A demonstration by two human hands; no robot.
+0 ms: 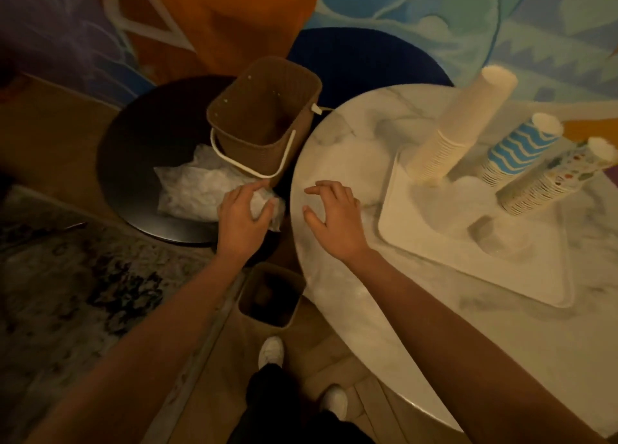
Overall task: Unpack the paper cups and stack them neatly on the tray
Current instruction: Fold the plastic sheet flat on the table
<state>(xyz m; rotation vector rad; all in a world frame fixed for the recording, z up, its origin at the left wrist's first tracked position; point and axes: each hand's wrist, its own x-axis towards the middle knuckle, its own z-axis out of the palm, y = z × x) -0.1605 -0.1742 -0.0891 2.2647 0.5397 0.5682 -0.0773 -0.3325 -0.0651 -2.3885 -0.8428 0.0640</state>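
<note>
**Cups stacked on the tray, wrapping being cleared away**

From where I stand, the job looks close to finished. Three stacks of paper cups stand rim-down on the white tray (418, 259), which lies on the marble surface (334, 162): a tall plain cream stack (458, 126) at the far left of the tray, a blue-and-white wavy stack (521, 149) to its right, and a spotted multicolour stack (548, 183) nearest the right edge. All three appear to lean in this wide-angle view; whether they truly tilt I cannot tell. A small clear or pale thing sits on the near part of the tray, too blurred to name.

What seems left is tidying. The left hand (244, 213) is off the marble surface, over the dark round stool or side table (133, 162), with fingers curled around a crumpled bit of clear plastic wrapping (204, 193), most of which lies heaped there. The right hand (334, 216) hovers just over the marble edge, fingers spread and slightly bent, holding nothing.

As for containers: the brown woven basket (264, 126) with a white handle stands on the dark stool beside the wrapping, and its inside looks empty, though the bottom is shadowed. A second small brown bin (271, 296) sits on the floor below the hands; its inside is too dark to judge. My guess is the wrapping goes into one of these.
</note>
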